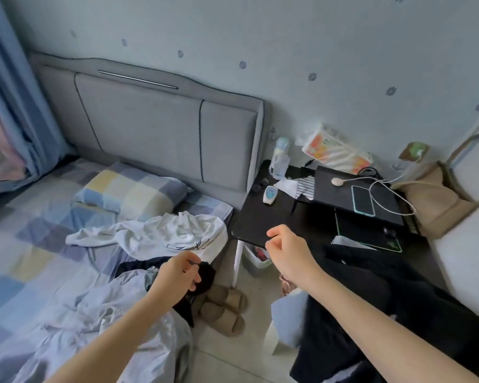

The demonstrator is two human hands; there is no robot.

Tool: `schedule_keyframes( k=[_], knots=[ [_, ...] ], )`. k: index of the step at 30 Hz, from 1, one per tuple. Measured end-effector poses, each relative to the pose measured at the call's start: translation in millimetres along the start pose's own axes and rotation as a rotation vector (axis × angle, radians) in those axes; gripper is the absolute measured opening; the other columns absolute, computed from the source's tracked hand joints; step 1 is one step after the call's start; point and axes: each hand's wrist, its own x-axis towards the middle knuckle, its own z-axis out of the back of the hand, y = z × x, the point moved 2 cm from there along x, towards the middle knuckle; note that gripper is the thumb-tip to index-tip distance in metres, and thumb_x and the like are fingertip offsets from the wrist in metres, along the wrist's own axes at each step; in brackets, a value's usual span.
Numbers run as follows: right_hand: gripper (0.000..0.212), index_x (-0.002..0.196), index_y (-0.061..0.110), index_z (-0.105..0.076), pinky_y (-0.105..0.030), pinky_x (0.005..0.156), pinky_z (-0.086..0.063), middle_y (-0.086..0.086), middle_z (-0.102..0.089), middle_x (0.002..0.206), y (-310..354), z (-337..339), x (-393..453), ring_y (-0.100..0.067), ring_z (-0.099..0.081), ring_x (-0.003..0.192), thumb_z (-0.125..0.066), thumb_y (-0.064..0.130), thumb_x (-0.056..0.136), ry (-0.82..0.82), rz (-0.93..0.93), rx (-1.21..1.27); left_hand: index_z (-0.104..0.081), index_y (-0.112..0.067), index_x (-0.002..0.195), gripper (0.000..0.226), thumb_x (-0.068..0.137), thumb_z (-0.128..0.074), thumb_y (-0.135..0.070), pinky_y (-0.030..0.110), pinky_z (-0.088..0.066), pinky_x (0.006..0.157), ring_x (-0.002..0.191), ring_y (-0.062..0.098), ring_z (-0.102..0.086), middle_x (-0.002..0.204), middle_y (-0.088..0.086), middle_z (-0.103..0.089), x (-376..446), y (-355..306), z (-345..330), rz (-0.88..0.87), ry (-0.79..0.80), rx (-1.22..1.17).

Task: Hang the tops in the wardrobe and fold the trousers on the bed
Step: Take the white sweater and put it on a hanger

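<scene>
The left hand hangs over the bed's edge with fingers curled, seemingly pinching a thin dark sliver, though what it is I cannot tell. Directly under those fingers lies the crumpled black garment, touching them or nearly so. The white printed top sits just beyond, sprawled across the checked blue and yellow bedsheet. The right hand hovers loosely curled and holding nothing, over the black side table, farther from the clothes. The left looks better placed to lift first.
</scene>
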Motion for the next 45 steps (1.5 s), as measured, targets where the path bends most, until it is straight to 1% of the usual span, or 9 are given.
schedule_keyframes(
  k=[5, 12, 18, 24, 29, 31, 36, 39, 45],
  knots=[
    [0.024, 0.118, 0.016, -0.052, -0.032, 0.074, -0.049, -0.003, -0.064, 0.099, 30, -87, 75, -0.016, -0.059, 0.083, -0.046, 0.021, 0.096, 0.134, -0.03, -0.083, -0.061, -0.014, 0.097, 0.018, 0.095, -0.048, -0.002, 0.044, -0.056, 0.063, 0.058, 0.03, -0.065, 0.068, 0.01, -0.07, 51, 80, 58, 0.204, -0.051, -0.16],
    [0.024, 0.117, 0.014, -0.054, -0.027, 0.078, -0.041, -0.003, -0.063, 0.105, 31, -171, 161, -0.019, -0.055, 0.095, -0.048, 0.022, 0.095, 0.267, -0.129, -0.186, -0.061, -0.006, 0.1, 0.016, 0.094, -0.048, -0.001, 0.013, -0.043, 0.045, 0.062, 0.02, -0.058, 0.084, 0.014, -0.067, 123, 144, 97, 0.433, -0.126, -0.202],
    [0.025, 0.116, 0.014, -0.055, -0.026, 0.076, -0.039, 0.003, -0.058, 0.098, 1, -226, 243, -0.017, -0.053, 0.095, -0.051, 0.027, 0.095, 0.389, -0.227, -0.227, -0.066, -0.005, 0.107, 0.018, 0.093, -0.056, -0.007, 0.033, -0.049, 0.081, 0.089, 0.03, -0.065, 0.098, 0.014, -0.068, 196, 183, 85, 0.532, -0.047, -0.103],
    [0.025, 0.095, 0.0, -0.059, -0.039, 0.086, -0.047, -0.017, -0.063, 0.095, -53, -303, 368, -0.031, -0.057, 0.089, -0.051, 0.024, 0.095, 0.484, -0.316, -0.261, -0.057, -0.015, 0.119, 0.024, 0.095, -0.056, -0.022, 0.028, -0.045, 0.073, 0.096, 0.027, -0.062, 0.108, 0.008, -0.064, 309, 219, 44, 0.606, 0.087, 0.002],
    [0.028, 0.073, 0.011, -0.054, -0.03, 0.06, -0.04, -0.006, -0.051, 0.073, -103, -375, 481, -0.025, -0.054, 0.077, -0.048, 0.027, 0.096, 0.559, -0.362, -0.279, -0.054, -0.016, 0.122, 0.029, 0.095, -0.055, -0.023, 0.028, -0.044, 0.073, 0.085, 0.015, -0.053, 0.109, 0.0, -0.058, 412, 266, 0, 0.623, 0.119, 0.069],
    [0.02, 0.089, 0.011, -0.056, -0.028, 0.067, -0.041, -0.009, -0.058, 0.089, -125, -406, 517, -0.027, -0.055, 0.089, -0.049, 0.028, 0.096, 0.555, -0.417, -0.306, -0.056, -0.014, 0.122, 0.03, 0.092, -0.056, -0.021, 0.028, -0.042, 0.073, 0.089, 0.017, -0.053, 0.116, 0.003, -0.061, 443, 288, -22, 0.664, 0.11, 0.028],
    [0.066, 0.145, 0.019, -0.026, -0.04, 0.095, -0.045, -0.019, -0.04, 0.137, -179, -469, 556, -0.036, -0.047, 0.119, -0.059, 0.023, 0.088, 0.523, -0.604, -0.3, -0.052, -0.013, 0.13, 0.038, 0.093, -0.057, -0.02, 0.028, -0.043, 0.082, 0.112, 0.024, -0.054, 0.131, 0.005, -0.057, 474, 339, -81, 0.779, 0.161, -0.068],
    [0.064, 0.142, 0.04, -0.025, -0.039, 0.095, -0.042, -0.015, -0.021, 0.142, -206, -501, 559, -0.038, -0.045, 0.117, -0.059, 0.026, 0.089, 0.648, -0.468, -0.522, -0.049, -0.016, 0.132, 0.041, 0.093, -0.058, -0.02, 0.026, -0.043, 0.081, 0.107, 0.019, -0.054, 0.134, 0.004, -0.055, 474, 365, -113, 0.816, 0.209, -0.116],
    [0.027, 0.121, 0.018, -0.053, -0.047, 0.096, -0.044, -0.014, -0.037, 0.13, -226, -527, 566, -0.037, -0.05, 0.107, -0.042, 0.029, 0.098, 0.69, -0.238, -0.636, -0.039, -0.021, 0.143, 0.058, 0.091, -0.063, -0.017, 0.023, -0.043, 0.078, 0.114, 0.02, -0.055, 0.146, 0.006, -0.045, 470, 388, -138, 0.847, 0.261, -0.199]
  ],
)
